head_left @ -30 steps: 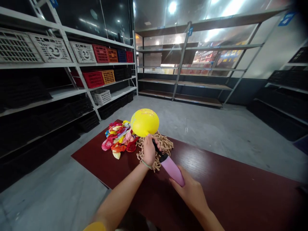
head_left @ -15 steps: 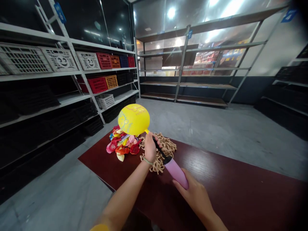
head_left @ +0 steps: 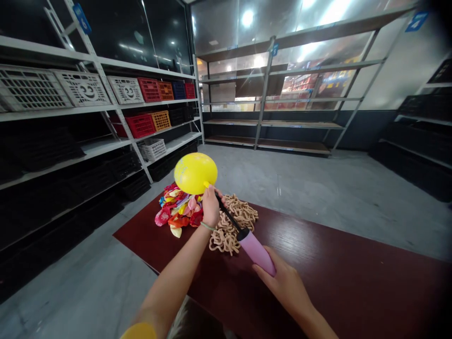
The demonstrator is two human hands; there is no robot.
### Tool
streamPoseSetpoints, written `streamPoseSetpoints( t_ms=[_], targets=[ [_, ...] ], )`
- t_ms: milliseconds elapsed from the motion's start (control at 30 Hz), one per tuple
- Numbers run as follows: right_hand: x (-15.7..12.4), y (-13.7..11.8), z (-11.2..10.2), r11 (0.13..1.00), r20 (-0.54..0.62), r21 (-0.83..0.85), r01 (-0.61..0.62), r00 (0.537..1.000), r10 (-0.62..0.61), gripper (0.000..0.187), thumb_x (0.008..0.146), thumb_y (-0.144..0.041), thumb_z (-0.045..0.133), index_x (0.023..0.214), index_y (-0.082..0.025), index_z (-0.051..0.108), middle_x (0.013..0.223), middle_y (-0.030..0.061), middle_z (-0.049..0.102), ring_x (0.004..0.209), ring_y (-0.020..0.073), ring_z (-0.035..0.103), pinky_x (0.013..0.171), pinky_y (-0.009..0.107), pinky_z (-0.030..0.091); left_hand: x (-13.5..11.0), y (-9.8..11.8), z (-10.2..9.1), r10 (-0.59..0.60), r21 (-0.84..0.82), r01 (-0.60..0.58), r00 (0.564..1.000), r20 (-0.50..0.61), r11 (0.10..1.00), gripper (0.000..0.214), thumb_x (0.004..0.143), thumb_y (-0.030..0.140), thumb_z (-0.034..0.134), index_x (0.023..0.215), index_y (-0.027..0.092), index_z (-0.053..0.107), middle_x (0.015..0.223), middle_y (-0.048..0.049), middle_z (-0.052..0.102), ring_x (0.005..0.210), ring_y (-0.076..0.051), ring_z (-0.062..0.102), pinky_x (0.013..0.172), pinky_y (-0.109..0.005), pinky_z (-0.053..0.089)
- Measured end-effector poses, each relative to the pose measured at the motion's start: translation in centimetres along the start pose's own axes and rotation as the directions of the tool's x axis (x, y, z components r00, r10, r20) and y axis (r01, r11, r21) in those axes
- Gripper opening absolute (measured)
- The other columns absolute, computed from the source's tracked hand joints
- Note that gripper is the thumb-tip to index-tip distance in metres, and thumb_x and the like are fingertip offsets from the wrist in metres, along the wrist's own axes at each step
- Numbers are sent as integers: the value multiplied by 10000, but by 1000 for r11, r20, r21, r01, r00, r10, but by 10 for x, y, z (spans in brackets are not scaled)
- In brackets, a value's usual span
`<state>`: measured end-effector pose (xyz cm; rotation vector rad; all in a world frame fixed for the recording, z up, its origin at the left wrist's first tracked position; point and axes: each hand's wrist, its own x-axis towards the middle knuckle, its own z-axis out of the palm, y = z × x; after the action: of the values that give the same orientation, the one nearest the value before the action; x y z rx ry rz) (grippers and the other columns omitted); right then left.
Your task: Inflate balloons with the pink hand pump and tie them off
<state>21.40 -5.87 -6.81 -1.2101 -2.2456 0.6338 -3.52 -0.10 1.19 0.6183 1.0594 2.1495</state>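
Grey concrete floor between white metal shelving and bare wood-decked racks before glass walls.

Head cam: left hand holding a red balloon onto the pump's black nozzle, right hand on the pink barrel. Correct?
Not quite: the balloon is yellow, not red, as the head view shows. The rest stands: the left hand holds it onto the black nozzle, and the right hand is on the pink barrel.

Look at that shine: a glossy yellow latex balloon, a slim black plastic hose, a smooth matt pink plastic pump barrel, and a glossy dark-red wood-grain worktop!
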Motion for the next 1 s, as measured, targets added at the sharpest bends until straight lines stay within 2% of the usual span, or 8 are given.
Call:
streamPoseSetpoints(
  t_ms=[167,333,500,600,700,833,933,1000],
  targets=[
    [-3,11,8,999,-8,-26,25,1000,-25,468,878,-456,610,1301,-261,563,1213,78,716,1020,315,722,809,401,573,6,11,-4,18,-40,-20,999,-43,999,290,907,458,551,807,212,435,597,63,466,417,-72,453,378,-165,360],
    [-4,15,13,997,-45,-76,12,999,-16,441,879,-465,592,1279,-279,567,1152,59,739,943,326,741,725,392,570,-34,-21,0,-55,-2,54,998,-41,999,305,929,474,517,788,217,432,590,62,461,417,-83,450,390,-191,381],
    [-3,11,7,1000,5,-17,5,1000,-5,434,881,-487,581,1260,-277,574,1130,58,745,940,313,742,726,380,569,-68,-47,6,-122,60,119,992,44,991,364,932,529,501,752,215,461,595,28,490,411,-108,459,388,-245,397],
    [-3,8,4,999,10,43,-6,1000,5,444,885,-485,578,1276,-277,571,1172,66,728,996,307,726,782,394,570,-58,-36,8,-99,54,95,992,79,994,383,923,538,520,727,213,465,588,19,494,421,-109,466,408,-251,421],
    [-2,7,2,999,-15,52,-5,1000,6,461,881,-487,584,1287,-269,570,1198,73,717,1022,307,715,810,404,568,-31,-13,10,-1,24,0,999,50,1000,356,922,516,528,754,208,465,590,34,492,419,-94,461,418,-226,432],
    [0,9,-3,1000,-1,-5,20,1000,-20,467,885,-480,590,1297,-262,560,1225,74,708,1024,301,716,809,396,573,3,12,11,48,-20,-48,999,21,999,319,904,492,555,796,212,446,596,52,482,419,-83,470,390,-186,388],
    [1,10,-5,998,-25,-58,32,999,-34,465,890,-483,589,1299,-263,559,1191,71,723,974,295,732,769,384,581,11,16,12,53,-45,-55,998,-44,997,305,906,478,545,796,218,430,580,64,460,405,-78,456,373,-172,354],
    [1,12,-4,995,-35,-93,36,999,-40,461,890,-488,591,1292,-264,565,1179,63,729,952,294,739,747,375,583,5,9,13,40,-49,-44,997,-69,998,281,916,451,530,793,221,426,581,66,454,403,-78,445,369,-175,351]
  ],
)
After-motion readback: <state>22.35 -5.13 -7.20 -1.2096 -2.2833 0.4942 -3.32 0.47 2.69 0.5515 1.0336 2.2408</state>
